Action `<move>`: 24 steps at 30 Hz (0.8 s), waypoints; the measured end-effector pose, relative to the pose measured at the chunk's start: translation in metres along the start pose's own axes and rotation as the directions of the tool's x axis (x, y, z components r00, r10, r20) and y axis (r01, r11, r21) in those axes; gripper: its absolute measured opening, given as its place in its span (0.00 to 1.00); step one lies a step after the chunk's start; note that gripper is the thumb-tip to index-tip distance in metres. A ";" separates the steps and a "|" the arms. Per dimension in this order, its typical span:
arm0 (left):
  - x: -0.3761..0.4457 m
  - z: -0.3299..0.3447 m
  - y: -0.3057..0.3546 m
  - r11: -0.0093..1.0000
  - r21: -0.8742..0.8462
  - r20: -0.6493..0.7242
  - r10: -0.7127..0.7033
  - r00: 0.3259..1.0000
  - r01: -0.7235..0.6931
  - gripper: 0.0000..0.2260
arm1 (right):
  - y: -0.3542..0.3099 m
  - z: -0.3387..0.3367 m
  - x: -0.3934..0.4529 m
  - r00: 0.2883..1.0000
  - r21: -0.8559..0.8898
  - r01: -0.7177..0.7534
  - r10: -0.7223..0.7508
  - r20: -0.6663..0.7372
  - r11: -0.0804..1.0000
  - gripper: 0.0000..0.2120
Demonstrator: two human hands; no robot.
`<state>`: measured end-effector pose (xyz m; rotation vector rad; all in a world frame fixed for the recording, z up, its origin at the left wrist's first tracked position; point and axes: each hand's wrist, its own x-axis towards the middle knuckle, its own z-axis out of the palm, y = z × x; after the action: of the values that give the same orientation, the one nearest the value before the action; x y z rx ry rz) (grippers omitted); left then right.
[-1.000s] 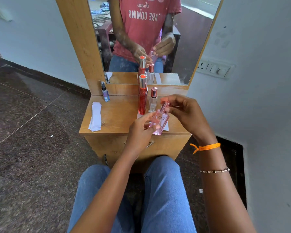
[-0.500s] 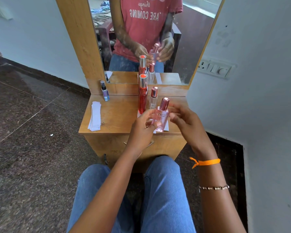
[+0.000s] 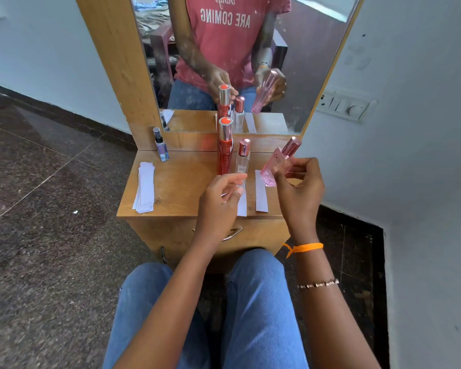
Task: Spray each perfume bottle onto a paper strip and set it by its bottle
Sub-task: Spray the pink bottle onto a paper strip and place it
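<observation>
Pink bottle [image 3: 277,163]: we log it held tilted in the air over the right end of the dresser top [image 3: 181,187], cap on, just right of a lone paper strip [image 3: 261,194].
Right hand [image 3: 300,187]: closed on the pink bottle's lower body, fingertips on its flat faces.
Left hand [image 3: 220,194]: holding nothing that we can see, fingers loosely curled and hovering over a second strip [image 3: 242,206]; whether it touches the paper we cannot tell.
Red bottle [image 3: 225,147]: upright, capped, behind the left hand.
Clear bottle [image 3: 242,157]: upright beside the red one.
Small purple bottle [image 3: 160,145]: upright, far left by the mirror frame.
Spare strips [image 3: 144,191]: stacked at left.
Handling, our judgement: the pink bottle looks like glass, rigid, smooth, breakable; we would grip the flat sides low and pull the cap straight off.
Strips: light, limp; pinch one end.
</observation>
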<state>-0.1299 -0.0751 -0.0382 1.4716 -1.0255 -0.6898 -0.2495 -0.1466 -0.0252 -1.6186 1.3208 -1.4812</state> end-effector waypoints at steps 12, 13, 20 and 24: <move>0.008 -0.007 -0.008 0.998 -0.013 -0.034 -0.065 0.997 0.065 0.14 | 0.033 0.038 0.010 0.999 -0.165 0.040 -0.039 0.011 0.985 0.12; 0.008 -0.007 -0.008 0.998 -0.013 -0.033 -0.067 0.997 0.066 0.14 | 0.034 0.039 0.009 0.999 -0.181 0.053 -0.050 0.019 0.982 0.12; 0.007 -0.006 -0.011 0.997 0.008 -0.021 -0.078 0.997 0.078 0.14 | 0.038 0.042 0.005 0.997 -0.235 0.082 -0.076 0.032 0.969 0.14; 0.006 -0.007 -0.010 0.998 0.017 -0.023 -0.057 0.998 0.057 0.14 | 0.033 0.038 0.001 0.998 -0.278 0.066 -0.066 0.010 0.958 0.17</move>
<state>-0.1187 -0.0771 -0.0462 1.5259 -0.9776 -0.7046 -0.2229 -0.1669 -0.0630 -1.8542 1.5446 -1.3793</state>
